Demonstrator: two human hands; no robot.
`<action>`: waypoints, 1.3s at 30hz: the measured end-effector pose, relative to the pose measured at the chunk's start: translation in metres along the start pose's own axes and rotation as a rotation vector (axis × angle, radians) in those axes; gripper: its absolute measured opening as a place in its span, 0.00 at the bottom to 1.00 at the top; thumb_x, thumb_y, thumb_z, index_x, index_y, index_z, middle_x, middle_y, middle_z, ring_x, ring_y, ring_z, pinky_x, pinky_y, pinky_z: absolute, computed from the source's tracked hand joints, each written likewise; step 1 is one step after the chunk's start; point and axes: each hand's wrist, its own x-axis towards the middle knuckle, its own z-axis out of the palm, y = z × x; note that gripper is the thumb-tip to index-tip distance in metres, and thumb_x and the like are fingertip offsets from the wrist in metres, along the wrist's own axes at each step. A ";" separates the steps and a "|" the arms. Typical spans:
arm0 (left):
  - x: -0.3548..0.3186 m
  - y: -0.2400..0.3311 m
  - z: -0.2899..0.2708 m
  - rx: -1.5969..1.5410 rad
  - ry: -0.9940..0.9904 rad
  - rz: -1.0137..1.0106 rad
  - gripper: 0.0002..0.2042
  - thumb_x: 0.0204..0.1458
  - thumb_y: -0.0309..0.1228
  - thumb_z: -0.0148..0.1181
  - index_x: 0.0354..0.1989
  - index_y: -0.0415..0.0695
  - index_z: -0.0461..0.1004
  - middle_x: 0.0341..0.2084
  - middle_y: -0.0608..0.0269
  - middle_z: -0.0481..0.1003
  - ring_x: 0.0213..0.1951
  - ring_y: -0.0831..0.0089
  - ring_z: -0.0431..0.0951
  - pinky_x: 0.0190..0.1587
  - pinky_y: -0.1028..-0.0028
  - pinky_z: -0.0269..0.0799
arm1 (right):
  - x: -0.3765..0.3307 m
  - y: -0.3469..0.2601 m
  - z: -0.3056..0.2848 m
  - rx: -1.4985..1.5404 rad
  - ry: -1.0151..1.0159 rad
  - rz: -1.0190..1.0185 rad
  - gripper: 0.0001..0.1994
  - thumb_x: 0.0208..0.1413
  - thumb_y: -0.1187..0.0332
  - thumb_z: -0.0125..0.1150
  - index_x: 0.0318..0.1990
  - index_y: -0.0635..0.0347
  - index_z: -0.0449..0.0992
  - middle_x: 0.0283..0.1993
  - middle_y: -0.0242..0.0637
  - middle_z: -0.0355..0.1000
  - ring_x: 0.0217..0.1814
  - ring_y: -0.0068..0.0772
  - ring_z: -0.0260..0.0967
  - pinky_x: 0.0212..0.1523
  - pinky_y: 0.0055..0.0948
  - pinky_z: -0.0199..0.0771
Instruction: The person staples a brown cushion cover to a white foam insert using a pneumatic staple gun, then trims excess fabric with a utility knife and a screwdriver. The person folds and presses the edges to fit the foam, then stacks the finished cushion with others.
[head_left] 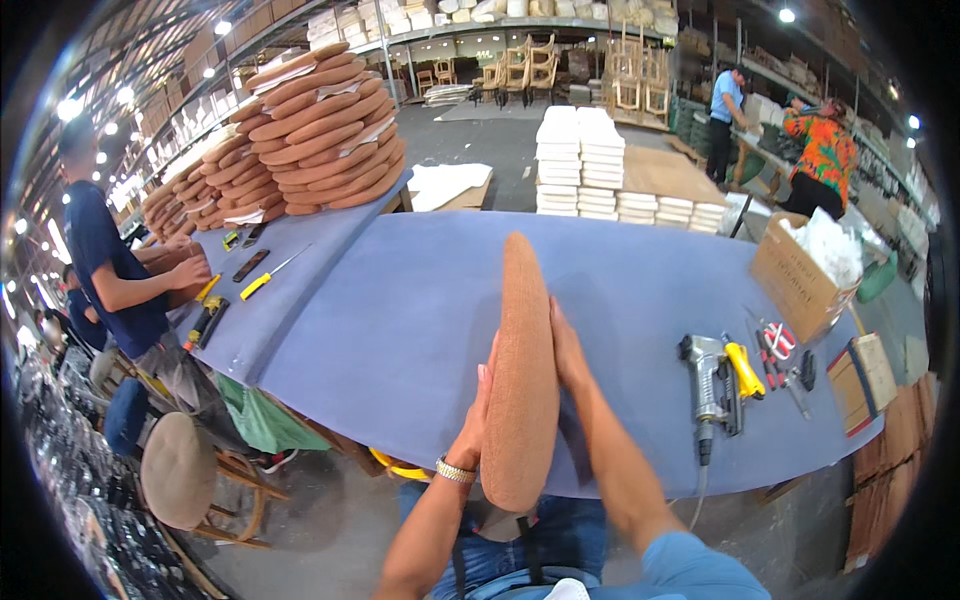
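Observation:
A brown fabric-covered seat cushion (522, 370) stands on its edge over the near side of the blue-topped table (390, 300), its narrow side facing up. My left hand (478, 408) presses against its left face, with a metal watch or bracelet at the wrist. Against the right face lies my right hand (567, 345), fingers stretched along the fabric. The cushion is gripped between both palms. Part of the left fingers is hidden behind it. To the right on the table lie a silver air stapler (707, 380) with a hose and a yellow-handled tool (743, 371).
Scissors (777, 340), a cardboard box (800, 275) and red-handled pliers (768, 360) occupy the right side. Brown cushions (325, 130) are piled at the far left, near a co-worker (120, 260). A yellow screwdriver (256, 286) lies there too. White stacked pads (580, 160) stand beyond the table.

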 end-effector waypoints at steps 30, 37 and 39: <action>0.061 -0.014 0.066 0.221 -0.159 0.259 0.32 0.75 0.45 0.35 0.82 0.44 0.39 0.82 0.54 0.41 0.81 0.60 0.39 0.80 0.62 0.37 | 0.046 -0.005 -0.063 0.171 0.159 0.144 0.39 0.75 0.36 0.32 0.78 0.59 0.58 0.84 0.41 0.46 0.86 0.40 0.39 0.83 0.39 0.39; 0.046 -0.042 0.094 0.724 -0.250 0.236 0.33 0.71 0.42 0.48 0.80 0.41 0.50 0.80 0.42 0.43 0.81 0.48 0.38 0.79 0.51 0.35 | -0.129 0.063 -0.094 0.238 0.493 0.404 0.40 0.74 0.36 0.33 0.77 0.59 0.59 0.83 0.41 0.48 0.84 0.39 0.43 0.82 0.39 0.42; 0.050 -0.037 0.089 0.697 -0.223 0.167 0.34 0.71 0.46 0.48 0.80 0.43 0.49 0.80 0.43 0.42 0.81 0.46 0.40 0.79 0.49 0.36 | -0.184 0.064 -0.094 0.261 0.627 0.488 0.40 0.74 0.35 0.33 0.77 0.59 0.59 0.83 0.41 0.49 0.84 0.39 0.44 0.81 0.39 0.43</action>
